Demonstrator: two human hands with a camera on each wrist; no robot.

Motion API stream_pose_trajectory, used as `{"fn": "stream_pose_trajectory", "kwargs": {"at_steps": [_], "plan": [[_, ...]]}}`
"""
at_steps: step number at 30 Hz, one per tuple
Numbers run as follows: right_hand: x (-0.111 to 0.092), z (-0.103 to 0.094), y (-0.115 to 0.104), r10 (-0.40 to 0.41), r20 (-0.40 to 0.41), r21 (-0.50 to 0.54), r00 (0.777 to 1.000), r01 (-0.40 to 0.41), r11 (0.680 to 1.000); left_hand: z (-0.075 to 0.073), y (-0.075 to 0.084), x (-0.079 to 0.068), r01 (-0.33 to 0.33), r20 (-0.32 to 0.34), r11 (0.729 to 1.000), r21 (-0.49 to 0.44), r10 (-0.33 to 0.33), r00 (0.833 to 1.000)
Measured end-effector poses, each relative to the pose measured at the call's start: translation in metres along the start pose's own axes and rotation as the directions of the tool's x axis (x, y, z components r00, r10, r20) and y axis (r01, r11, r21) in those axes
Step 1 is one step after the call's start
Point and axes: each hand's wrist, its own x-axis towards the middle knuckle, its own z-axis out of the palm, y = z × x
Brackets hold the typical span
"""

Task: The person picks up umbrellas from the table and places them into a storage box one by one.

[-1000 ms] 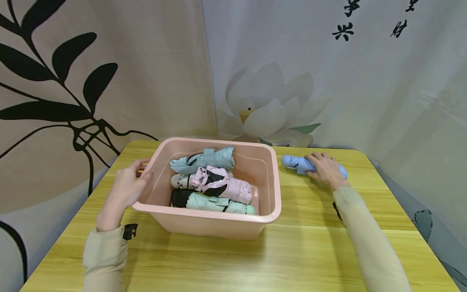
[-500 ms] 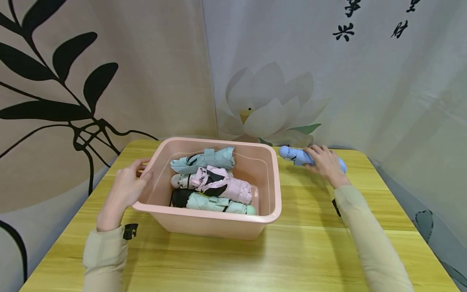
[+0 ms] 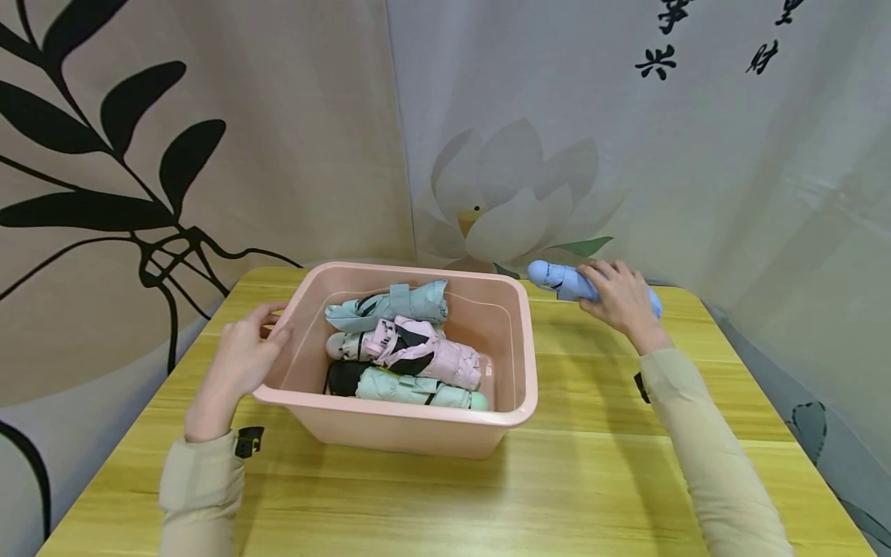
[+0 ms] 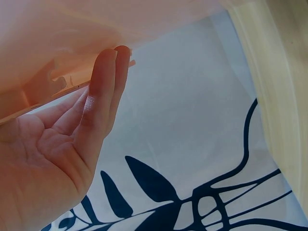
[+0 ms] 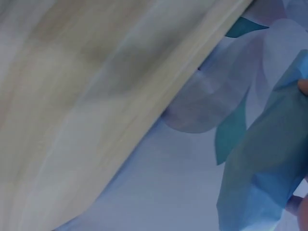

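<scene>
In the head view my right hand [image 3: 618, 298] grips a folded blue umbrella [image 3: 572, 284], held up at the table's back right. Close up, the right wrist view shows the umbrella's blue fabric [image 5: 264, 159] with fingertips [image 5: 303, 86] at its edge. My left hand [image 3: 244, 352] holds the left rim of a pink plastic bin [image 3: 418, 425], its fingers [image 4: 101, 91] against the outer wall and its thumb over the rim. Inside the bin lie a folded teal umbrella [image 3: 390, 305], a pink one [image 3: 435, 356] and a mint green one [image 3: 411, 388]. A whitish handle [image 3: 341, 346] shows beside the pink umbrella.
The bin stands on a yellow wooden table [image 3: 592, 480]. Behind the table's back edge hangs a printed curtain [image 3: 313, 139] with dark leaves, a lotus and black characters.
My right hand has lifted the blue umbrella off the table, raising its left end and moving it slightly away from me. My left hand and the bin have stayed put.
</scene>
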Motion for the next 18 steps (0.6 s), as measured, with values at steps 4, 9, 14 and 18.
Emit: {"fn": "stream_pose_trajectory", "kwargs": {"at_steps": [4,9,14,18], "plan": [[0.006,-0.008,-0.004,-0.021,-0.047,-0.009,0.999,0.020,1.000,-0.001,0.001,0.000,-0.001,-0.001,1.000,-0.006,0.001,1.000],[0.014,-0.018,-0.010,-0.048,-0.101,-0.016,0.994,0.046,0.999,0.000,0.001,-0.001,-0.003,0.004,1.000,-0.014,0.003,1.000],[0.022,-0.028,-0.017,-0.074,-0.147,-0.015,0.986,0.073,0.997,-0.001,0.001,-0.001,-0.002,0.001,1.000,-0.016,0.002,1.000],[0.028,-0.036,-0.023,-0.097,-0.174,-0.021,0.980,0.095,0.995,-0.001,0.001,-0.001,-0.003,-0.003,1.000,-0.012,0.003,1.000]]}}
